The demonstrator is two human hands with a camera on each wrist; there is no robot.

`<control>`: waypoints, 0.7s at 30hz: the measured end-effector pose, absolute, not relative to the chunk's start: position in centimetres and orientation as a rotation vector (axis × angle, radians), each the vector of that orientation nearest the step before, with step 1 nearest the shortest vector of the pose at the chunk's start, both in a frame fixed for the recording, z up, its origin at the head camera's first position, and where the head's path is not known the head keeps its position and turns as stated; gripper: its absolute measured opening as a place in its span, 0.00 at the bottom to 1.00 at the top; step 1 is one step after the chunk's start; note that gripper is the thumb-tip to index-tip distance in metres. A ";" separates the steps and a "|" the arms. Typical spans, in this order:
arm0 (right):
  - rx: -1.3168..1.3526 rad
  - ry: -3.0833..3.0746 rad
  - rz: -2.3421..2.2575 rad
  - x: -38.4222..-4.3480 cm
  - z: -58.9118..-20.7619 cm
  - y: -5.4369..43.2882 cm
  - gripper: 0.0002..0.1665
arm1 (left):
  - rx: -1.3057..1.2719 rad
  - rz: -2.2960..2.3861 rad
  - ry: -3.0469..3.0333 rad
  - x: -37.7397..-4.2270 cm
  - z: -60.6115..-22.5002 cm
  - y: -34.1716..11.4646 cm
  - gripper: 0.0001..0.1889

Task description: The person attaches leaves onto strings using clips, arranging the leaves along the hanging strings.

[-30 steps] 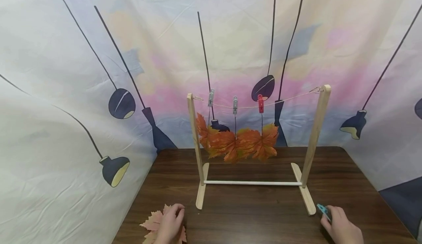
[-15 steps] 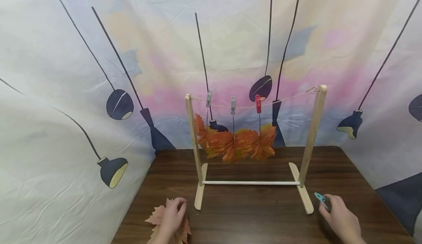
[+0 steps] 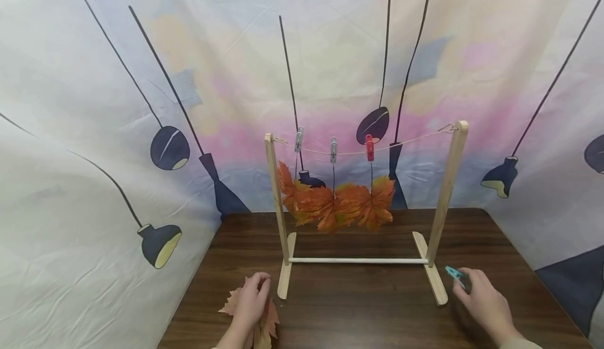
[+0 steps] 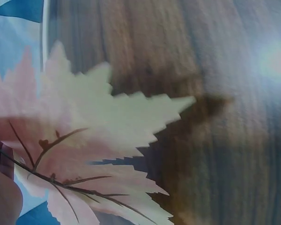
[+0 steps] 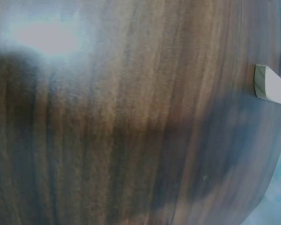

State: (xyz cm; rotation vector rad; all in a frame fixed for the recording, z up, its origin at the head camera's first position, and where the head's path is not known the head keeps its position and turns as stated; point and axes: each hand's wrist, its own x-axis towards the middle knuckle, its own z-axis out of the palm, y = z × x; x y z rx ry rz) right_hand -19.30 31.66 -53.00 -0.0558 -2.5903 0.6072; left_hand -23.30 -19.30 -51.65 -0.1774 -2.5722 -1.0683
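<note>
My left hand (image 3: 251, 301) pinches the stem of a pale pink artificial maple leaf (image 3: 271, 319), which hangs below the fingers over the table's left front. In the left wrist view the same leaf (image 4: 93, 122) shows its dark branching stem, fingertips at the left edge. On the right, my right hand (image 3: 485, 297) pinches a teal clothespin (image 3: 455, 273) just beyond the foot of a wooden rack (image 3: 448, 192). Along the rack's string (image 3: 415, 141), two grey clothespins (image 3: 333, 150) and a red clothespin (image 3: 370, 148) hold orange maple leaves (image 3: 317, 205) by their stems.
A white rod (image 3: 356, 261) joins the rack's two feet low over the dark wooden table (image 3: 358, 307). Behind the table hangs a cloth backdrop (image 3: 226, 76) printed with lamps. One rack foot (image 5: 269, 85) shows at the right wrist view's edge.
The left hand has moved up and right with the pink leaf, which now hangs more below it. The right hand has moved slightly forward and left with the teal clothespin.
</note>
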 end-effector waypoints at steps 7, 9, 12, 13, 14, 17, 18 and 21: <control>-0.042 -2.601 0.569 -19.8 -52.4 31.3 0.18 | -0.208 -1.098 -2.523 -23.6 -50.9 -18.7 0.03; -0.044 -2.608 0.551 -19.9 -52.3 31.1 0.18 | -0.193 -1.113 -2.519 -23.7 -50.9 -18.5 0.03; -0.057 -2.628 0.526 -19.9 -52.1 31.1 0.19 | -0.200 -1.113 -2.516 -23.9 -50.6 -18.3 0.03; -0.062 -2.641 0.520 -19.9 -52.0 31.1 0.19 | -0.198 -1.120 -2.511 -23.9 -50.5 -18.2 0.03; -0.070 -2.651 0.514 -19.9 -52.0 31.2 0.19 | -0.202 -1.123 -2.504 -23.9 -50.4 -18.1 0.03; -0.082 -2.670 0.491 -20.1 -51.7 31.4 0.19 | -0.230 -1.140 -2.488 -24.1 -49.9 -17.8 0.03; -0.081 -2.671 0.484 -20.1 -51.6 31.4 0.19 | -0.237 -1.153 -2.480 -24.1 -49.7 -17.6 0.03; -0.055 -2.651 0.466 -20.3 -51.3 31.5 0.18 | -0.246 -1.196 -2.479 -24.3 -49.1 -17.2 0.03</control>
